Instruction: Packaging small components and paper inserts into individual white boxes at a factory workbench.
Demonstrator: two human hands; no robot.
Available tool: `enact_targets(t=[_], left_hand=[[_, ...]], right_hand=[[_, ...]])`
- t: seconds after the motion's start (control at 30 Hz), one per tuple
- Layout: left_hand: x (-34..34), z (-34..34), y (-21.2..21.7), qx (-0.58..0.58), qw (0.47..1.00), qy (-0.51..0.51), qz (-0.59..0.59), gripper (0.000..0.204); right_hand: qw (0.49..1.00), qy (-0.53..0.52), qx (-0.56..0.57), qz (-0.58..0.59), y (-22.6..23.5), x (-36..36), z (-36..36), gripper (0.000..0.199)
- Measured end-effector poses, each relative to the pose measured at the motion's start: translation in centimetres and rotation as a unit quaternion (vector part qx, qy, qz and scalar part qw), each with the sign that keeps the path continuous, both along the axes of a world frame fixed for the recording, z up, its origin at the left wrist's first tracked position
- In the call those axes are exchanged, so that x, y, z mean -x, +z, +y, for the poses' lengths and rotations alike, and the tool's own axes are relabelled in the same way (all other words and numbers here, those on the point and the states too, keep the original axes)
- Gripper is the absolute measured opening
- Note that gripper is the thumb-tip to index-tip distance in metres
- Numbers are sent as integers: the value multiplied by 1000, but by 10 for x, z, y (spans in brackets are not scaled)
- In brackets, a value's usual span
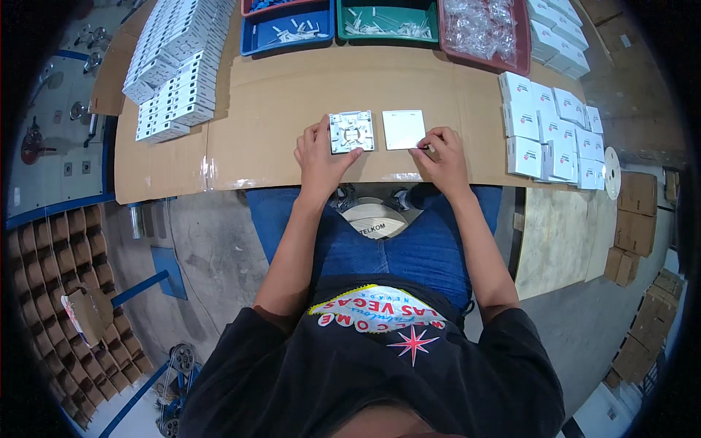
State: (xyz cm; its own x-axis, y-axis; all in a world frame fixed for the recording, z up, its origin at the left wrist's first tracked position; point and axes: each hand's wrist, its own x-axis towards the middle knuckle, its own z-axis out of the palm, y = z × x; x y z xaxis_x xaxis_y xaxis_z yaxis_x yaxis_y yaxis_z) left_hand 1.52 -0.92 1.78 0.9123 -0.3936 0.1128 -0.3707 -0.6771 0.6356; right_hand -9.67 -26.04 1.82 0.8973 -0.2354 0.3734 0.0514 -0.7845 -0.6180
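Black and printed, the shirt (453, 383) filled the near edge, below a cardboard-covered table (270, 146). At left stood a white stack (179, 66), its columns uneven in height; an elbow catching it could have tipped the upper pieces. Next came a blue bin (288, 49) with loose white bits. The left hand (321, 153) was curled about the housing (352, 131), fingers along its left side and thumb at its near edge, so it seemed held, lying open side up; too hard a push might have slid it or spilled any loose part inside. Behind sat a green bin (387, 41) of small pieces. The cover (403, 128) lay flat beside the housing, apart from it. The right hand (443, 157) had thumb and forefinger narrowed at its near right corner; whether they gripped it could not be told. A poor pinch there could have dropped or scuffed it. Farther right were a red bin (485, 63) of clear bags and cartons (555, 139), which a sweeping forearm might have toppled.
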Motion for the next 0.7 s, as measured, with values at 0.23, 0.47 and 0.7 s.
enact_targets(t=[0.23,0.47,0.7], left_hand=[[1,-2,-2,5,1000,6,-11,95],[1,-4,-3,13,1000,20,-19,91],[3,-2,-8,6,997,2,-77,97]], right_hand=[[1000,-1,-6,-4,0,-1,-1,23],[1000,-14,-11,-10,6,-1,1,44],[1000,-1,3,10,5,-2,2,67]])
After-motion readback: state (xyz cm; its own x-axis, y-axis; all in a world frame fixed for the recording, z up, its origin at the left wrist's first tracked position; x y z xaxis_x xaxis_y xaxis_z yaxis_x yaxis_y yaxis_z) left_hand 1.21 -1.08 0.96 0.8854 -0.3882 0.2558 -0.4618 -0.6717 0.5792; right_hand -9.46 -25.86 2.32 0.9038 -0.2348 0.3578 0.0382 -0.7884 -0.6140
